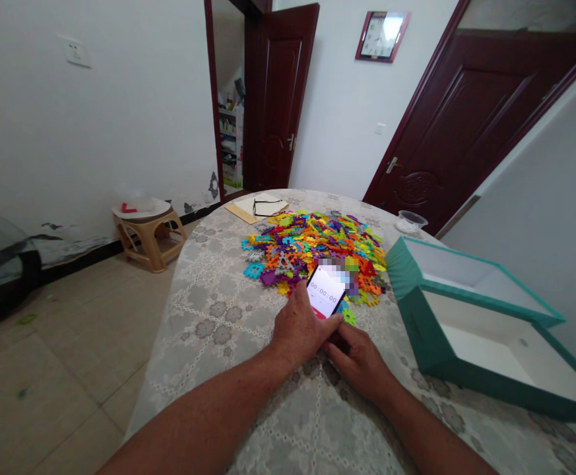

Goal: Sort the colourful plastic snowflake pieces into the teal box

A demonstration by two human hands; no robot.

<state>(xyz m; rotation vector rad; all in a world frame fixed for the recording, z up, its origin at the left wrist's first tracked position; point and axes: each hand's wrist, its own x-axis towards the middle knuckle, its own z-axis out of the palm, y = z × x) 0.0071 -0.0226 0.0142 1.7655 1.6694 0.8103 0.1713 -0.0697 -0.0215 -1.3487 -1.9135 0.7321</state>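
Observation:
My left hand (298, 322) is closed around a smartphone (323, 290), its thumb lying across the lower edge. The lit screen reads 00:00.00, and a blurred patch covers its top. My right hand (359, 359) is closed at the phone's lower right corner, touching my left thumb; its fingertips are partly hidden under the phone. Just beyond the phone spreads a heap of colourful plastic building pieces (312, 237), many of them toothed or snowflake-like, in orange, yellow, purple, blue and green.
On the right lies an open teal box (441, 343) with a white inside. A clear plastic bowl (411, 221) stands behind it. Glasses (268, 208) rest on papers (245, 208) at the table's far edge. A stool (149, 234) stands left of the patterned tablecloth (203, 369).

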